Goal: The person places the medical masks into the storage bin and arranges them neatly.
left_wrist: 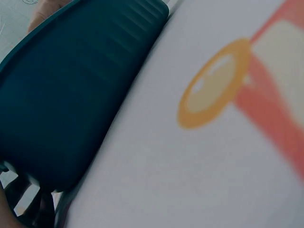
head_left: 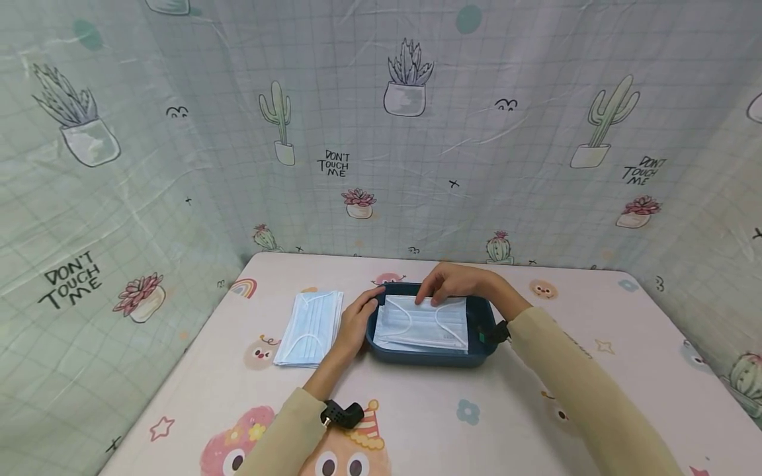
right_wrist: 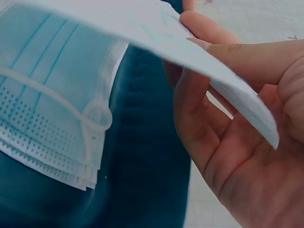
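A dark blue plastic basket (head_left: 425, 357) holds a stack of light blue face masks (right_wrist: 52, 95) with white ear loops. My left hand (head_left: 352, 324) grips the basket's left end, its fingers over the rim. Only the basket's ribbed outer wall (left_wrist: 71, 95) and a slotted end show well in the left wrist view. Over the far side of the basket is my right hand (head_left: 457, 279). Between thumb and fingers it pinches a face mask (right_wrist: 216, 66), whose edge bends up off the stack in the right wrist view.
Left of the basket, beside my left forearm, lies a second stack of face masks (head_left: 309, 327) on the table. The cartoon-print tabletop (head_left: 524, 410) ends at the back against a hanging cloth (head_left: 452, 152) printed with cacti. Dark wrist cameras sit on both wrists.
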Available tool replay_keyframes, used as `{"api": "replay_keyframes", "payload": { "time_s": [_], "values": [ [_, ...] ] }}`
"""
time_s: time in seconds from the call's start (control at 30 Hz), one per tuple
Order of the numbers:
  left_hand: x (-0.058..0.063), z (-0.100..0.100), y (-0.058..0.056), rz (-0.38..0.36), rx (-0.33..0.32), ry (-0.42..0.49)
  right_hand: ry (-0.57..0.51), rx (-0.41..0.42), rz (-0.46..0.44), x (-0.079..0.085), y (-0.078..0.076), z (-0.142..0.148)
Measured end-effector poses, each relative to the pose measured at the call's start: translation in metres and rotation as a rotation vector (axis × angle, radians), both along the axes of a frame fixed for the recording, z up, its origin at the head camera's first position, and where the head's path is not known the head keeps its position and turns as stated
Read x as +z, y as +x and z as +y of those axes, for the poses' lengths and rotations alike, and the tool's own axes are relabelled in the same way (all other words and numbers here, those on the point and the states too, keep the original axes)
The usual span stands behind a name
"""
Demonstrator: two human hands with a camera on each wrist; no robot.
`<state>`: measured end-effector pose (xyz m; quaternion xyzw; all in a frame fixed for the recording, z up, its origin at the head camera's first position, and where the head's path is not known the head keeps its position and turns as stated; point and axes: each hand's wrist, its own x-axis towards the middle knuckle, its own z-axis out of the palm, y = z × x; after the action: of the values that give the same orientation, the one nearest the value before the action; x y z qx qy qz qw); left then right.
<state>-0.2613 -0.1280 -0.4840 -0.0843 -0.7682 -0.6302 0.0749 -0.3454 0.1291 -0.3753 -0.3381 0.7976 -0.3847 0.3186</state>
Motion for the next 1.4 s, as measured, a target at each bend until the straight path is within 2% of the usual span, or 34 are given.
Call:
{"api": "replay_keyframes", "payload": {
  "time_s": [0.23,0.27,0.43,0.6,0.87,1.07,1.4],
  "values": [
    [0.034,0.004,0.022,-0.008,-0.006,0.000,-0.033,-0.006,-0.032,-0.001,0.001,-0.001],
    [0.035,0.004,0.023,-0.006,-0.004,0.003,-0.039,-0.009,-0.034,0.000,0.001,-0.001],
    [0.037,0.001,0.023,-0.010,-0.018,-0.013,-0.040,-0.009,-0.074,0.000,0.001,-0.003],
    [0.037,0.001,0.023,-0.001,-0.030,-0.006,-0.023,0.030,-0.098,-0.006,-0.001,-0.006],
    [0.035,0.004,0.022,0.014,-0.004,0.010,0.032,0.069,-0.046,-0.014,-0.004,-0.011],
    [0.033,0.006,0.021,0.010,0.007,0.008,0.077,0.039,-0.012,-0.015,-0.004,-0.015],
    [0.035,0.005,0.023,0.008,0.006,-0.004,0.136,0.035,0.020,-0.014,0.000,-0.017]
  ]
}}
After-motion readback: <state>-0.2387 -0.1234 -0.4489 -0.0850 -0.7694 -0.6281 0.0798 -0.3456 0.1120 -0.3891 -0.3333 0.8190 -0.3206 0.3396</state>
